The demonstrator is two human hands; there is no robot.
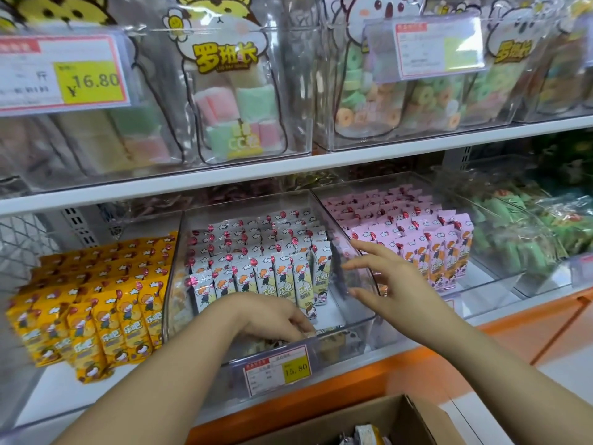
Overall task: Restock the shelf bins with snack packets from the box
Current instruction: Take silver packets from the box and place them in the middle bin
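Setting: we face a shop shelf (224, 175) of clear bins, with an open cardboard box (401, 415) below it, nearest to us.
Middle bin (353, 345): it holds white snack packets (256, 277) standing upright in rows, long axis vertical, tops tilted slightly back.
Loose packets (333, 340): a few lie flat on the bin floor in front of the standing rows, just behind the front wall.
Left hand (276, 319): it reaches over the front wall, its grip curled down onto the loose packets and, as far as we can judge, pinching one.
Right hand (385, 284): its grip is spread, fingers straight, holding nothing. It is beside the bin's right wall; we cannot tell whether it touches it.
Key relation: the flat packets lie directly under the left hand, in front of and below the front row. To join that row they need turning from flat to upright.
Nearer hand: the left. The right is higher and off to the side.
Box contents: a few packets (365, 433) show at the bottom edge, on the right arm's side.
Neighbours: yellow packets (106, 309) left, pink packets (417, 239) right.
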